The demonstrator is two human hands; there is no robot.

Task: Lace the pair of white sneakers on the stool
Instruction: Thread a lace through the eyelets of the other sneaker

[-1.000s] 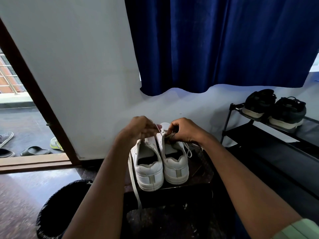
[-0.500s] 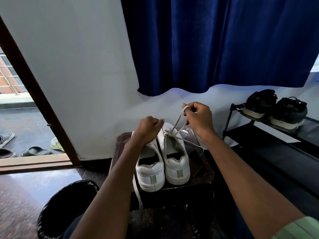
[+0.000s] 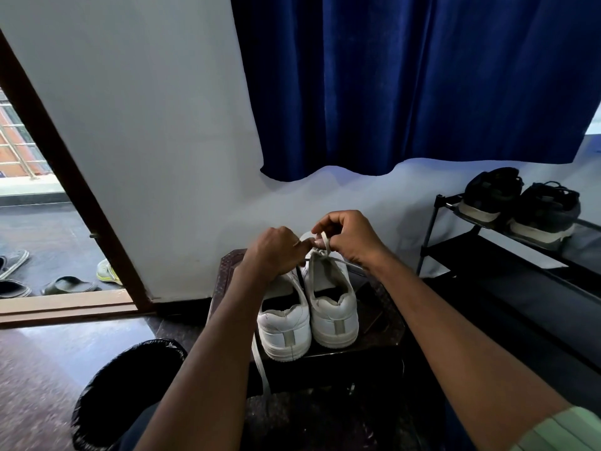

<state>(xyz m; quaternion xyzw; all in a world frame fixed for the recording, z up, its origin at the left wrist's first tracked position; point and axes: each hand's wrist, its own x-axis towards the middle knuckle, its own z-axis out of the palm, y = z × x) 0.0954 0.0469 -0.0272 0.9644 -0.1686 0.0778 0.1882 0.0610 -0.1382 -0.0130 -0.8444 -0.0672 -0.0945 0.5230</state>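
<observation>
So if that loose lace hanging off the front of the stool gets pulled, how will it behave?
Probably limp: the lace hangs straight down past the stool edge. It looks flat, so it may twist when pulled. Tugging it could drag the left sneaker, which likely weighs little and sits near the edge.
</observation>
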